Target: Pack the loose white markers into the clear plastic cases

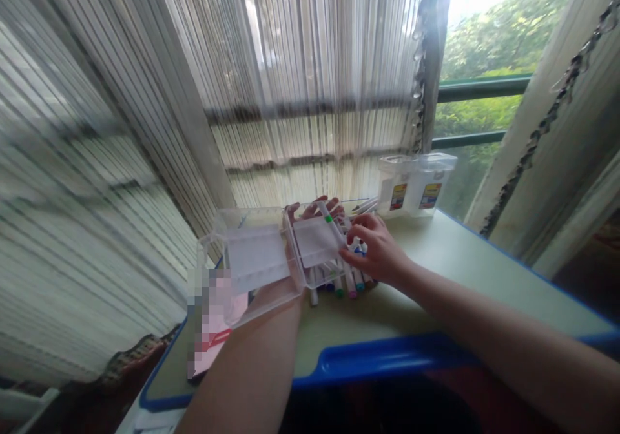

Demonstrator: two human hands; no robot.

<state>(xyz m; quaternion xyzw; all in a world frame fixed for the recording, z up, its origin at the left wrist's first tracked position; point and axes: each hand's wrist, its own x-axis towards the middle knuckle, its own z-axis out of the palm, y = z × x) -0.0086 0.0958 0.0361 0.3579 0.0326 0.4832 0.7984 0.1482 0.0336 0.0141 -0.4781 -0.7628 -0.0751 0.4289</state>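
A clear plastic case (264, 301), hinged open in two halves with white panels inside, is held up at a tilt over the table. My left hand (320, 208) supports it from behind, its fingers showing past the far edge of the right half. A white marker with a green band (328, 218) lies along that half's right side. My right hand (375, 247) is at the marker's near end, thumb and index finger curled about it. Below and beside the case, several white markers with coloured ends (352, 289) lie in a loose pile, partly hidden by the case and my right hand.
Two clear plastic containers with labels (416, 188) stand at the table's back. A pink item (223, 318), partly blurred out, lies at the left. The pale table (411, 318) has a raised blue rim (372, 356). String curtains (310, 85) hang close behind it.
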